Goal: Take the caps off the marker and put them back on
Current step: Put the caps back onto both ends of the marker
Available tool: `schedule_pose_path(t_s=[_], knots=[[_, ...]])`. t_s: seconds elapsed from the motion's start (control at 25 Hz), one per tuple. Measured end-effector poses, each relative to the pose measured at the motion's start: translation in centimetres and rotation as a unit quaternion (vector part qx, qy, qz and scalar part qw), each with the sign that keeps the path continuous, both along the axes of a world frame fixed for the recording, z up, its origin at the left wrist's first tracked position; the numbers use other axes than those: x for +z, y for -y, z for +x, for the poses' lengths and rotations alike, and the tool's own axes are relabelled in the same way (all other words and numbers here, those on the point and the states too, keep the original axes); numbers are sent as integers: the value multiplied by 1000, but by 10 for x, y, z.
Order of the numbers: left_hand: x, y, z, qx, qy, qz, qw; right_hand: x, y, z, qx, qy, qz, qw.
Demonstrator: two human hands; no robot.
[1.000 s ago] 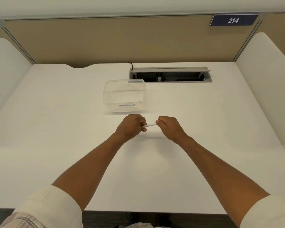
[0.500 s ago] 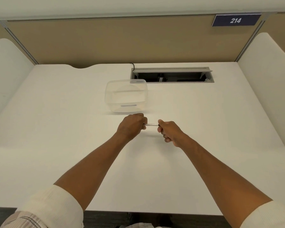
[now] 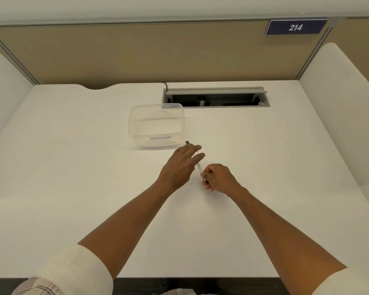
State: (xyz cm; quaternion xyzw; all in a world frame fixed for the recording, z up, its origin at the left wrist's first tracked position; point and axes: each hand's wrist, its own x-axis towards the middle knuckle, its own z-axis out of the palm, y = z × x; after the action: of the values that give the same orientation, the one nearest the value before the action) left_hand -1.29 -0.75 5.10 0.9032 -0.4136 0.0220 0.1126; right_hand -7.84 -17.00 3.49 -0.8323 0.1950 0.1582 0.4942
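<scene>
A thin white marker (image 3: 199, 167) lies slanted over the white desk (image 3: 73, 167), its dark far end (image 3: 187, 142) pointing at the clear tub. My right hand (image 3: 218, 177) is closed around the marker's near end. My left hand (image 3: 179, 165) lies over the marker's middle with its fingers stretched out and apart. The left thumb is hidden, and I see no grip on the marker. The part of the marker under that hand is hidden. I cannot make out a separate cap.
A clear plastic tub (image 3: 157, 125) stands just beyond my hands. Behind it is an open cable tray (image 3: 215, 97) set into the desk. A tan partition (image 3: 158, 52) closes the back, and white side panels stand left and right.
The marker swung from lying across between both fists to pointing away toward the tub. My left hand opened from a fist and reached forward. My right hand dropped slightly nearer.
</scene>
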Motion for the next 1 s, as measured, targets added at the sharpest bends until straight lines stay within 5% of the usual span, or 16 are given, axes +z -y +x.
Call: schedule_pose_path(t_s=[0.12,0.24,0.52,1.0], knots=[[-9,7,-13,104,-111,-6,988,-12,7,2,-67,-7,-38,997],[-24,9,-15,100,-203,39,973,-19,13,6,-66,-26,-117,991],[-38,22,-10,105,-198,67,972,-17,6,10,-48,-39,-245,967],[-47,12,-8,130,-218,68,965,-21,2,2,7,-36,-285,958]])
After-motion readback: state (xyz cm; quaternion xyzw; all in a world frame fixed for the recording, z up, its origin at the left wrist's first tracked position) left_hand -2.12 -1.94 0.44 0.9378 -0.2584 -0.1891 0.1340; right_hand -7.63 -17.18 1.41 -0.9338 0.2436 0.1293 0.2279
